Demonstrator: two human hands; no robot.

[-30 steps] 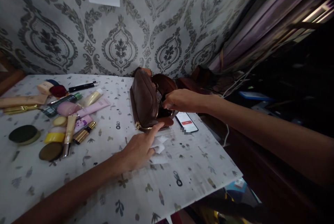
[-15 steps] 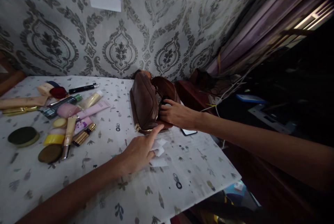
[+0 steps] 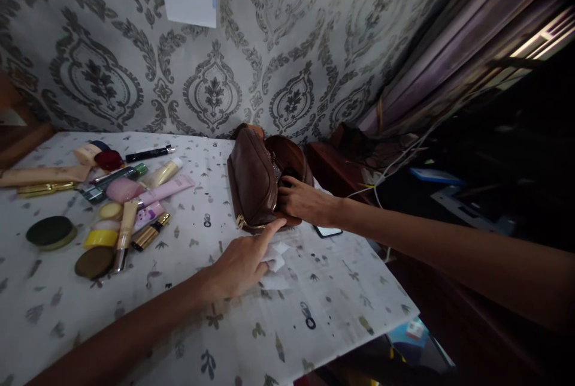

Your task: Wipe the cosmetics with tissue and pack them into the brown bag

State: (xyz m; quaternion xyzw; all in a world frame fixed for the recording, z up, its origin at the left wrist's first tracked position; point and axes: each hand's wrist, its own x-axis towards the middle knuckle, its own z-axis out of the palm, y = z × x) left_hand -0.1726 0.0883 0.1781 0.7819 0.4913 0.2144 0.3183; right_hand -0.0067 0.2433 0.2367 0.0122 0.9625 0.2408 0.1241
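A wall (image 3: 213,86) fills the top of the frame, pale grey with dark scrolling leaf medallions. Below it spreads a table (image 3: 341,290) covered in smooth white sheeting printed with small leaves and motifs. A purplish curtain (image 3: 440,56) hangs in soft folds at upper right. Among the cosmetics at left are a slim pink tube (image 3: 171,190), a flat round dark-lidded container (image 3: 50,232), a yellow-banded jar (image 3: 101,236) and a thin black tube (image 3: 150,154). Crumpled white tissue (image 3: 279,260) lies just below centre.

The brown bag (image 3: 251,176) stands at the centre of the frame, between the two hands. The right hand (image 3: 305,200) reaches into its open mouth, fingers bent; whether they grip anything inside cannot be told. The left hand (image 3: 238,263) lies below it, forefinger stretched to the bag's near lower edge and thumb spread well apart, beside the tissue; its other fingers are hidden. A phone (image 3: 330,232) shows partly beneath the right wrist.

The bag looks like leather, with a smooth, rounded front panel, a lighter brown curved flap behind, a gold-toned zip and a small metal puller (image 3: 241,221) at its lower left corner.
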